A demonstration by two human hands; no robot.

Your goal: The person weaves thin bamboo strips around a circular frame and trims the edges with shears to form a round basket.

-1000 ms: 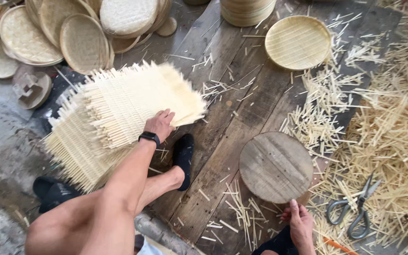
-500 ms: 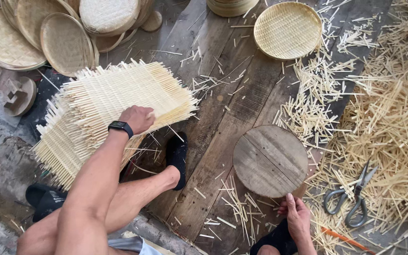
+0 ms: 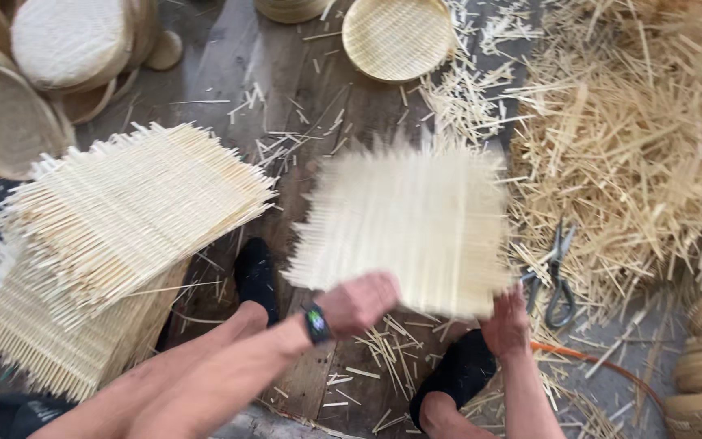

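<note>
My left hand [image 3: 359, 302], with a dark watch on the wrist, grips the near edge of a square woven bamboo mat [image 3: 404, 223], blurred with motion. My right hand [image 3: 507, 323] holds the same mat at its near right corner. The mat hangs over the middle of the wooden floor and hides what lies under it. To the left stands a thick stack of the same woven mats [image 3: 115, 244], its top ones fanned out. My feet in black shoes [image 3: 255, 272] rest below the mat.
Scissors [image 3: 558, 276] lie right of the mat by a big heap of bamboo offcuts [image 3: 635, 154]. A round woven tray [image 3: 398, 36] sits at the top; several round baskets [image 3: 50, 73] are piled at the upper left. An orange cord [image 3: 603, 366] runs lower right.
My left hand left the stack and now holds one mat over the middle. My right hand rose from the floor to grip it. The round wooden block is now hidden.
</note>
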